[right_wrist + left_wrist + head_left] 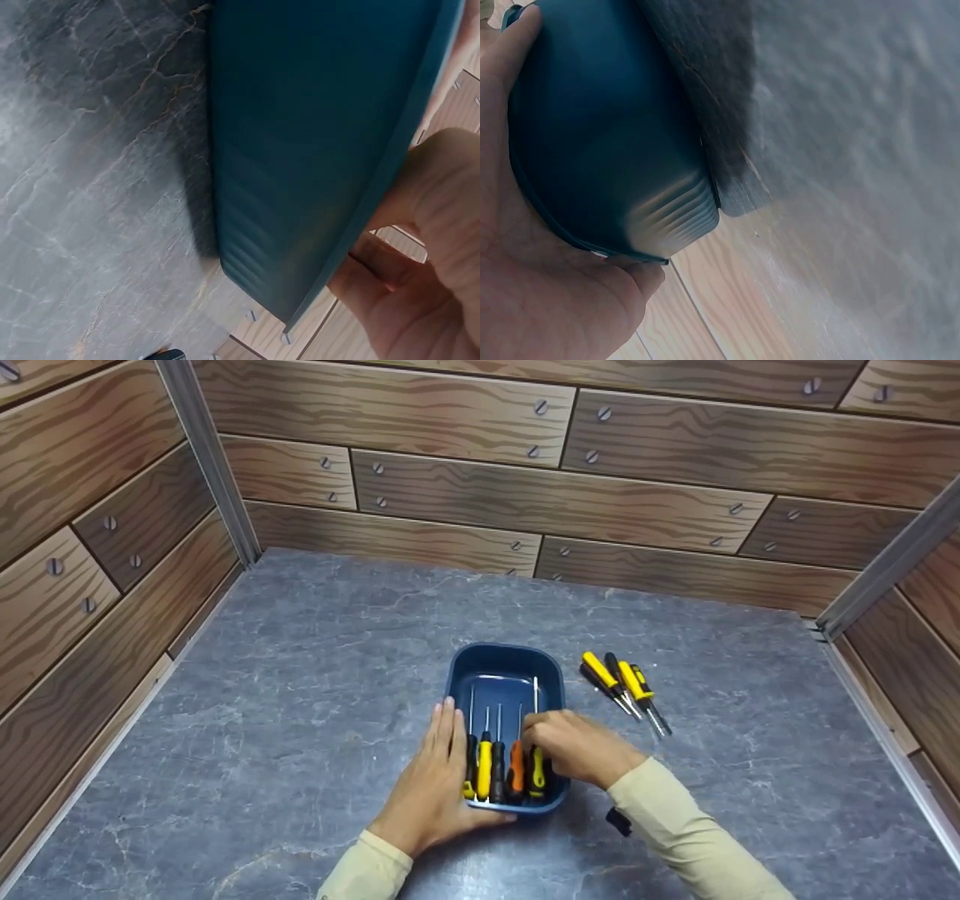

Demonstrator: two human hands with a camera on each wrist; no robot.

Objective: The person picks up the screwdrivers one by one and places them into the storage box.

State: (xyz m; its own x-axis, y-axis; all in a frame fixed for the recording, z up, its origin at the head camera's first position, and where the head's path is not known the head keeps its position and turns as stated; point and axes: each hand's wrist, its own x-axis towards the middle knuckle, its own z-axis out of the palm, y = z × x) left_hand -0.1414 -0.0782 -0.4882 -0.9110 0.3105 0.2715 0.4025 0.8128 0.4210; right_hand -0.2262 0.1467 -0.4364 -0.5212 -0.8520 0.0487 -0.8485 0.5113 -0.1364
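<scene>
Blue and deep, the plastic tray with round corners (505, 675) sits near the middle of the grey stone-look table (300, 675). Five small screwdrivers lie side by side in the tray, with their thin metal tips pointing away from the person. Their handles are yellow, black and orange.

The left hand (433, 780) lies flat against the left side of the tray, fingers straight, touching the wall. From the left wrist view, the palm (525, 285) presses on the blue tray wall (600, 135).

The right hand (574, 746) reaches over the right near corner of the tray. Its fingers are curled around the yellow and black screwdriver on the right end of the row (536, 771), gripping it.

Three more yellow and black screwdrivers (626, 690) lie together on the table, just to the right of the tray and not touching it. Brown wood-look walls with screw heads (525, 502) stand around the table.
</scene>
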